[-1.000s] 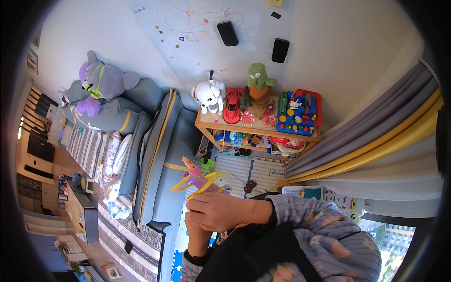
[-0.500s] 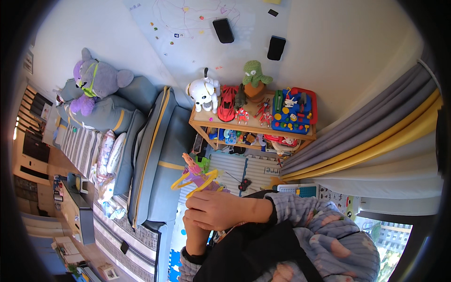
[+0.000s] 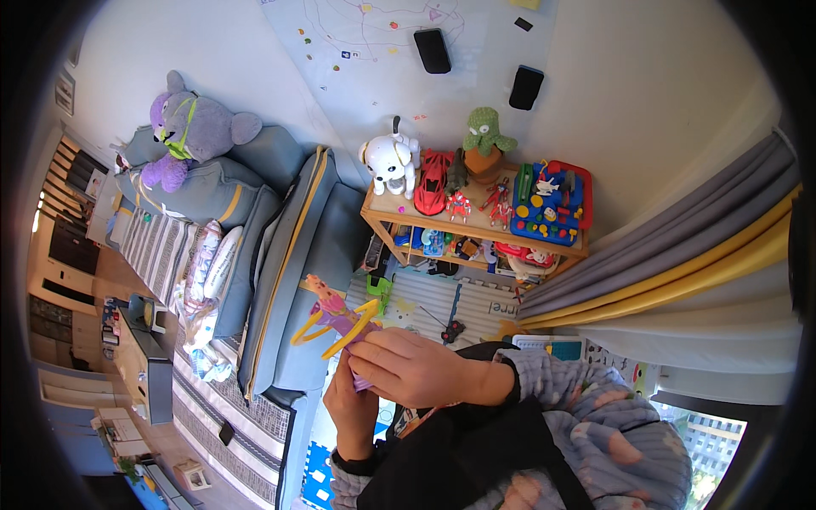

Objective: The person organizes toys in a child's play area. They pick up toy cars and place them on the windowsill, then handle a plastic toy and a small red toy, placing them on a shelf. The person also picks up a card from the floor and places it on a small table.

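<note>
Between my hands is a purple toy (image 3: 340, 318) with yellow loops on both sides and an orange-pink top, tilted up to the left. Its exact kind is hard to make out. My right hand (image 3: 412, 367) reaches across from the right, its fingers closed around the toy's purple body. Just below, my left hand (image 3: 350, 408) grips the lower end, with the thumb and fingers partly covered by my right hand. A bit of purple shows between the two hands.
A wooden shelf (image 3: 399, 223) ahead carries a white robot dog (image 3: 391, 166), a red toy car (image 3: 433, 181), a green plush (image 3: 486, 136) and a blue activity board (image 3: 544, 204). Left is a grey-blue sofa (image 3: 314, 280); right, a grey-yellow curtain (image 3: 646, 255). A black toy (image 3: 453, 330) lies on the floor mat.
My right hand has shifted on the toy, uncovering more of my left hand and the purple lower part. The toy sits slightly further left, while the room has slid right in view.
</note>
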A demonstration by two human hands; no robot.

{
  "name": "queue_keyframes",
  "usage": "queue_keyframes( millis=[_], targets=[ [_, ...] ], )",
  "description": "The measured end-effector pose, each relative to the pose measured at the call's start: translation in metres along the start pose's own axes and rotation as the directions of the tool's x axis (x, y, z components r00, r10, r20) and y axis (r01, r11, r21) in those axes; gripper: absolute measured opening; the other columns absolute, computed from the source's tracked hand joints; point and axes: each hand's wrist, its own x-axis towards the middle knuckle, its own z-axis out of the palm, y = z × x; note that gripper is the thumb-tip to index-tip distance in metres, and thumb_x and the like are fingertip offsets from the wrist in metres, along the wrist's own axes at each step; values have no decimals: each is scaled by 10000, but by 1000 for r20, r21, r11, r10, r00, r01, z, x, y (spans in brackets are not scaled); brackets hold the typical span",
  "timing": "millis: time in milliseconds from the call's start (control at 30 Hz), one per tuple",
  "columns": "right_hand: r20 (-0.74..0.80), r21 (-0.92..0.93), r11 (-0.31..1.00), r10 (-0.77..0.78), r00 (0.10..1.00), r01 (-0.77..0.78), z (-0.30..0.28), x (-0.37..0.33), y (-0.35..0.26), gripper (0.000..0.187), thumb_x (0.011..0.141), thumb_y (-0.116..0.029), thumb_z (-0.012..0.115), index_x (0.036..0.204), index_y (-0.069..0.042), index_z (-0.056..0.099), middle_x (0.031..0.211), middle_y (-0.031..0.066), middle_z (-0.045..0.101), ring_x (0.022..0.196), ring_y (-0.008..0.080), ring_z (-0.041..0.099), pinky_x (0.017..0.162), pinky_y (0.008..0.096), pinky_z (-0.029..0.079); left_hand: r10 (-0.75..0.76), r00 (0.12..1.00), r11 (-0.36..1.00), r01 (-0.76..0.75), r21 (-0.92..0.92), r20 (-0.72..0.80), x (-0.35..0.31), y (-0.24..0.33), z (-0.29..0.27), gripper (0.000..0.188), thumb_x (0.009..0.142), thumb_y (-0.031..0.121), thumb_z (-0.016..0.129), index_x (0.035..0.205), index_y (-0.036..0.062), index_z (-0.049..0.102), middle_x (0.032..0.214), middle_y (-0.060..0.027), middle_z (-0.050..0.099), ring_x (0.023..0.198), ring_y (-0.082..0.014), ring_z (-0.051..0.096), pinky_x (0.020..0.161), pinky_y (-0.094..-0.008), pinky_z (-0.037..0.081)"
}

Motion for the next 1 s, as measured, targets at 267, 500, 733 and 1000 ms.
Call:
queue_keyframes(
  millis=[267,500,733,1000],
  targets=[
    [39,67,998,-15,999,12,-3,0,-3,293,760,-75,618,1046,-19,590,1052,91,568,994,250,549,851,353,455,107,993,994,-106,18,-45,4,1,0,428,757,60,726,1158,-12,598,899,-163,678,772,-308,682,657,-325,538],
    [99,158,979,114,989,-129,-23,2,3,445,756,-218,710,1146,-47,581,1100,96,553,975,292,541,818,367,435,84,996,995,-83,49,-10,5,7,-6,426,717,55,719,1119,-18,599,851,-145,663,729,-301,670,624,-339,534],
    [183,171,983,38,982,-70,-20,4,11,580,739,-224,746,1237,-16,534,1143,149,539,997,333,531,864,390,433,134,989,990,-131,46,-56,10,10,-10,450,680,27,723,1108,-42,599,876,-152,664,753,-292,673,644,-328,539],
    [174,321,923,161,972,-210,-16,4,7,593,722,-137,761,1243,-8,509,1179,159,503,1037,344,503,890,400,416,123,988,991,-118,59,-95,8,4,-10,474,678,26,742,1133,-17,618,885,-174,680,768,-298,690,682,-325,543]
  ],
)
